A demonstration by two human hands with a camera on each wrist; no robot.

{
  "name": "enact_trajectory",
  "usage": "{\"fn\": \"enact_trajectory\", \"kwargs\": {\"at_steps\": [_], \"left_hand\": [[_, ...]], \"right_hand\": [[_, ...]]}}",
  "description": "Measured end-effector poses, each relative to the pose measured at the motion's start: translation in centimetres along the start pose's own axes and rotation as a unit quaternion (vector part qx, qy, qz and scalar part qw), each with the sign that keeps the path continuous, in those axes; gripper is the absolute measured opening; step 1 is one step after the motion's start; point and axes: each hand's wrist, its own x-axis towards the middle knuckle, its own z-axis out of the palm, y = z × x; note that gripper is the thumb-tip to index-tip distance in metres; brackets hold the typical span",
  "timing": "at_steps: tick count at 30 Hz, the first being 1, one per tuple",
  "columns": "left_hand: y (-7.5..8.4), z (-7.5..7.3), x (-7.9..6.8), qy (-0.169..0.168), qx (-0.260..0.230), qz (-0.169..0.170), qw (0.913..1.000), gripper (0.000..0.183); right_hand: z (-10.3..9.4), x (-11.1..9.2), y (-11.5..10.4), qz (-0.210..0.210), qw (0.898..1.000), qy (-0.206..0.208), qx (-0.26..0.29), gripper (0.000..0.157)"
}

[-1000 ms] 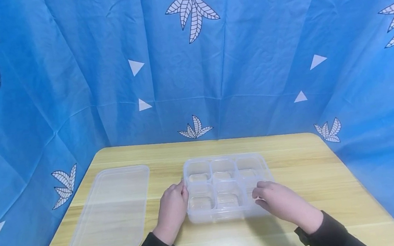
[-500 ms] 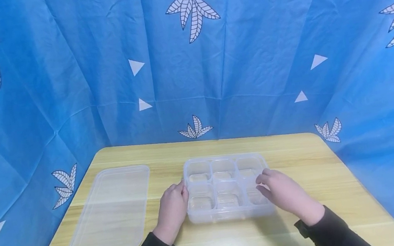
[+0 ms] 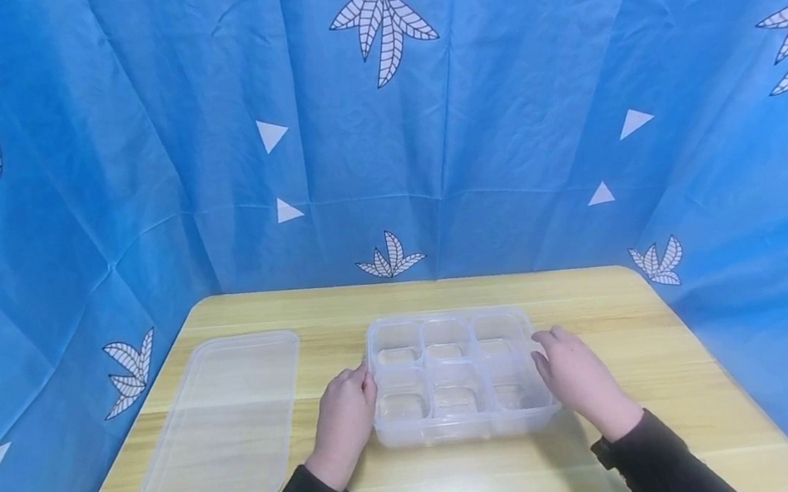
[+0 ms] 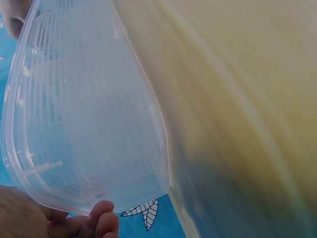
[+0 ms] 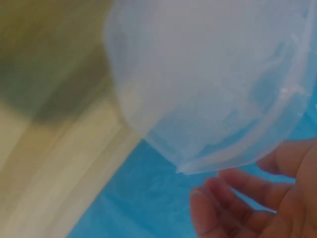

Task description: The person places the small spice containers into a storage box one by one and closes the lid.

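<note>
A clear plastic divided container [image 3: 458, 430] with several compartments stands on the table, its open side up. My left hand [image 3: 345, 412] holds its left wall, and in the left wrist view the fingers [image 4: 101, 218] curl by the rim corner. At the opposite end is my right hand [image 3: 574, 376], with thumb and fingertips at the right rim. In the right wrist view the right hand's fingers [image 5: 247, 191] are loosely bent beside the container's corner and grip nothing visible. Whether the thumb touches the rim cannot be told.
A flat translucent lid [image 3: 219, 430] lies on the wooden table [image 3: 574, 288], left of the container. Blue patterned cloth [image 3: 381, 155] hangs behind the table and along both sides.
My right hand has moved right, from above the front right compartment to the container's right rim. My left hand, the container and the lid have stayed in place.
</note>
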Motion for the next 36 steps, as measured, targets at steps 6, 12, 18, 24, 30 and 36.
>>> {"fn": "enact_trajectory", "kwargs": {"at_steps": [6,12,18,24,30,36], "left_hand": [[0.0,0.0,0.0,-0.002,0.009,0.004,1.0000,0.029],[-0.1,0.1,0.0,-0.003,0.005,0.004,1.0000,0.029],[-0.1,0.0,0.0,0.000,0.003,0.004,1.0000,0.029],[-0.2,0.1,0.1,0.008,0.003,0.010,0.9999,0.028],[-0.3,0.1,0.2,0.013,0.001,0.015,0.9998,0.027],[-0.4,0.0,0.4,0.002,0.005,0.011,0.9999,0.028]], "right_hand": [[1.0,-0.2,0.8,0.040,0.999,-0.022,0.004,0.033],[1.8,-0.3,1.2,0.065,0.997,-0.047,0.015,0.037],[2.2,-0.6,1.2,0.070,0.996,-0.045,0.017,0.039],[2.4,-0.8,1.1,0.071,0.997,-0.036,0.015,0.038],[2.6,-0.5,1.3,0.066,0.997,-0.026,0.031,0.038],[2.5,0.0,1.3,0.074,0.996,-0.036,0.037,0.039]]}}
